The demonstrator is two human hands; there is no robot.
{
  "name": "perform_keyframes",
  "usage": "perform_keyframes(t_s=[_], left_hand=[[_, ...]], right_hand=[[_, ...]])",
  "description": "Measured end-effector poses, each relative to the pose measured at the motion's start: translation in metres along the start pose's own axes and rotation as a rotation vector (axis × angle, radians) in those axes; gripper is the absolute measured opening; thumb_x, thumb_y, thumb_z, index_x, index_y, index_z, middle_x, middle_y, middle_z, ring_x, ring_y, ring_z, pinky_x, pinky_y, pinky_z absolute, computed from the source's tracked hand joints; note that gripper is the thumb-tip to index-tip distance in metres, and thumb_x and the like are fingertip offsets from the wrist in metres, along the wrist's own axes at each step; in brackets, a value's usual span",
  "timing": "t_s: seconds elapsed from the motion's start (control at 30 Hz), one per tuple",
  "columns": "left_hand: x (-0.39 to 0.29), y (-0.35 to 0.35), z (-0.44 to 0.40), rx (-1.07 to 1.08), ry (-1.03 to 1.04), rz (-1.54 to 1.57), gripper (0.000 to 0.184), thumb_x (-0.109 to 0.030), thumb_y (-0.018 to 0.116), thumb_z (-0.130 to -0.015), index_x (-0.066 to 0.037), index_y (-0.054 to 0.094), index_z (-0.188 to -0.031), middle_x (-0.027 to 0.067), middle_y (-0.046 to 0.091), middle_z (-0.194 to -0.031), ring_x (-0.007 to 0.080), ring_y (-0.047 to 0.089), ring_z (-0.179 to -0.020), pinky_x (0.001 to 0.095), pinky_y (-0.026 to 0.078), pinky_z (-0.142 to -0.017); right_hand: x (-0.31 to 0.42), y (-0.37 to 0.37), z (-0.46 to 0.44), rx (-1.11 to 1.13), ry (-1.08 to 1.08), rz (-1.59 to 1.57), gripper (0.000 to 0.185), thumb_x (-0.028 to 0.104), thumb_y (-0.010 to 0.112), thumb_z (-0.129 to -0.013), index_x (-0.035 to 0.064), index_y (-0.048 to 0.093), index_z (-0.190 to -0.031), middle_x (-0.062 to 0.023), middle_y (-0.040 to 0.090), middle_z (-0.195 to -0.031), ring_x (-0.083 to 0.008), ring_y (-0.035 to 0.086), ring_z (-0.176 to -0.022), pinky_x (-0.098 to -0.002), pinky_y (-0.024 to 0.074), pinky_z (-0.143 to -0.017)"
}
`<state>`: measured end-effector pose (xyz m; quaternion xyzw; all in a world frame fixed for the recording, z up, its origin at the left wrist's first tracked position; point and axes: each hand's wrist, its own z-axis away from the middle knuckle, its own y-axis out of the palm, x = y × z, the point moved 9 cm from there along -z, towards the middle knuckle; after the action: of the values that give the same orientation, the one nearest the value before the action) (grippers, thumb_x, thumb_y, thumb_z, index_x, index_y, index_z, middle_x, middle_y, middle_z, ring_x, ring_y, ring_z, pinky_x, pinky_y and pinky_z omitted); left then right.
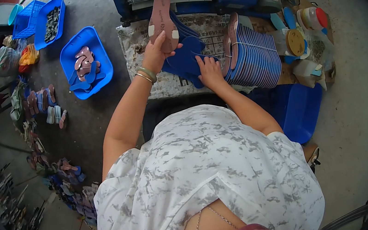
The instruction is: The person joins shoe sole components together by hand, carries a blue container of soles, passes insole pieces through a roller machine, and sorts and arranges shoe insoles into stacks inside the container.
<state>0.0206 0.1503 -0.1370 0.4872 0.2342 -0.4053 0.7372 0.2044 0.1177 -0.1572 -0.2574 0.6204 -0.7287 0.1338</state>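
Observation:
My left hand (155,54) grips a pinkish-brown shoe sole (162,19) by its lower end. The sole has printed marks and two white patches, and its far end points at the blue machine (135,12). Flat on the worktable, my right hand (210,72) rests with its fingers stretched over loose blue soles (184,59). Just right of that hand, a long tied bundle of blue-edged soles (254,54) lies on its side, with pinkish faces showing at its left end.
Printed paper (137,42) covers the worktable. On the left, a blue tub (65,65) holds pink and blue straps; another blue tray (59,5) has small dark pieces. Jars with a red lid (321,17) stand right. A blue bin (306,108) sits low at right.

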Motion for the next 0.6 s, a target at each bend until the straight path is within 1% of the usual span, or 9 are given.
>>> perform_keyframes(t_s=[0.03,0.07,0.23,0.3,0.37,0.43,0.47,0.53,0.6], left_hand=[[-0.002,0.003,-0.008,0.011,0.020,0.023,0.043,-0.038,0.053,-0.097,-0.006,0.052,-0.125,0.0084,0.067,-0.106,0.0234,0.069,-0.091,0.0266,0.054,-0.062],[-0.005,0.006,-0.016,0.022,0.039,0.046,0.043,-0.038,0.053,-0.097,-0.006,0.052,-0.125,0.0086,0.067,-0.106,0.0236,0.069,-0.092,0.0267,0.054,-0.062],[-0.010,0.025,-0.055,0.098,0.054,0.076,0.042,-0.039,0.051,-0.098,-0.008,0.051,-0.127,0.0088,0.065,-0.110,0.0246,0.068,-0.097,0.0257,0.053,-0.065],[-0.017,0.026,-0.070,0.070,0.061,0.057,0.050,-0.045,0.051,-0.097,-0.007,0.049,-0.129,0.0116,0.064,-0.113,0.0263,0.066,-0.100,0.0282,0.054,-0.070],[-0.016,0.023,-0.073,0.056,0.061,0.046,0.055,-0.049,0.050,-0.096,-0.006,0.048,-0.130,0.0130,0.063,-0.114,0.0272,0.066,-0.102,0.0295,0.054,-0.072],[-0.007,-0.005,-0.067,-0.130,-0.049,-0.277,0.065,-0.056,0.050,-0.093,-0.005,0.046,-0.133,0.0158,0.062,-0.115,0.0289,0.064,-0.104,0.0331,0.055,-0.077],[-0.007,-0.021,-0.061,-0.224,-0.105,-0.442,0.070,-0.060,0.050,-0.092,-0.004,0.045,-0.134,0.0171,0.061,-0.115,0.0297,0.063,-0.106,0.0349,0.055,-0.079],[0.004,-0.022,-0.029,-0.001,-0.229,-0.810,0.082,-0.068,0.049,-0.087,-0.004,0.043,-0.137,0.0189,0.060,-0.117,0.0302,0.061,-0.109,0.0377,0.052,-0.088],[0.039,-0.028,0.020,0.247,-0.541,-0.827,0.071,-0.060,0.052,-0.091,-0.004,0.044,-0.135,0.0158,0.059,-0.119,0.0262,0.061,-0.109,0.0361,0.051,-0.091]], right_hand=[[-0.002,-0.002,-0.001,-0.064,0.000,-0.041,0.061,0.014,0.077,-0.069,0.0083,0.053,-0.125,-0.0115,0.054,-0.098,-0.0326,0.056,-0.096,-0.0418,0.0468,-0.082],[-0.004,0.000,-0.001,-0.065,0.003,-0.040,0.061,0.014,0.077,-0.069,0.0083,0.053,-0.125,-0.0115,0.054,-0.098,-0.0326,0.056,-0.096,-0.0418,0.0468,-0.082],[-0.008,-0.004,0.006,-0.013,-0.019,-0.389,0.035,0.006,0.074,-0.070,0.0091,0.064,-0.104,-0.0097,0.054,-0.095,-0.0301,0.056,-0.094,-0.0410,0.0435,-0.084],[-0.005,-0.024,0.009,-0.070,-0.024,-0.537,0.023,0.001,0.071,-0.071,0.0098,0.068,-0.092,-0.0083,0.055,-0.094,-0.0279,0.056,-0.092,-0.0401,0.0420,-0.085],[-0.001,-0.049,0.008,-0.120,-0.106,-0.494,0.022,0.001,0.071,-0.071,0.0099,0.068,-0.091,-0.0077,0.055,-0.093,-0.0272,0.057,-0.091,-0.0401,0.0418,-0.086],[0.008,-0.079,0.010,-0.220,-0.278,-0.406,0.020,0.000,0.070,-0.071,0.0100,0.068,-0.088,-0.0064,0.056,-0.090,-0.0260,0.057,-0.090,-0.0403,0.0415,-0.089],[0.008,-0.087,0.006,-0.222,-0.278,-0.409,0.020,0.000,0.070,-0.071,0.0100,0.068,-0.088,-0.0064,0.056,-0.090,-0.0260,0.057,-0.090,-0.0403,0.0415,-0.089],[0.011,-0.111,0.000,-0.322,-0.358,-0.386,0.018,-0.001,0.069,-0.071,0.0097,0.068,-0.086,-0.0066,0.057,-0.090,-0.0245,0.057,-0.093,-0.0390,0.0407,-0.089],[0.010,-0.116,-0.007,-0.375,-0.400,-0.377,0.018,-0.002,0.068,-0.071,0.0095,0.068,-0.085,-0.0068,0.058,-0.091,-0.0238,0.057,-0.095,-0.0383,0.0402,-0.090]])
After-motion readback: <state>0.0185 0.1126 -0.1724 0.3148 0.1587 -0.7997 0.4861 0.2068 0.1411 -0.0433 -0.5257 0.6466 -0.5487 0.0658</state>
